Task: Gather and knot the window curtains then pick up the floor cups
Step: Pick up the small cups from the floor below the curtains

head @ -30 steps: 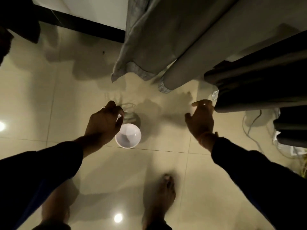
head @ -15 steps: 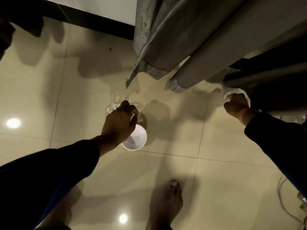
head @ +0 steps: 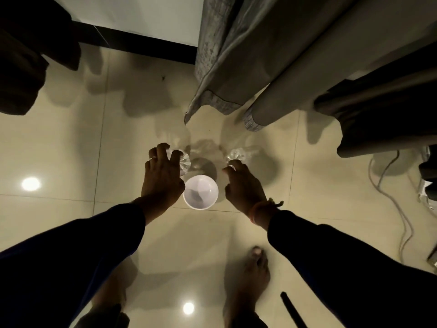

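Feet (head: 248, 278) stood bare on the glossy tiled floor (head: 71, 147) at the near edge of the view, the right one plain, the left one mostly under a dark sleeve. Both arms reached forward and down in dark sleeves; a thread band (head: 264, 207) circled the right wrist. Between the hands sat a white cup (head: 200, 195), upright on the floor, mouth up, touched by neither hand as far as could be seen. Left hand (head: 162, 178) was curled over a clear plastic cup (head: 184, 162), fingers wrapped round its rim, a ring on one finger. Right hand (head: 243, 185) pinched a second clear cup (head: 237, 155) at its fingertips, the cup just beyond them. Farther off, grey curtains (head: 248, 67) hung with hems just above the floor; a darker curtain (head: 383, 114) hung to the right. A white cable (head: 399, 209) trailed along the right side.
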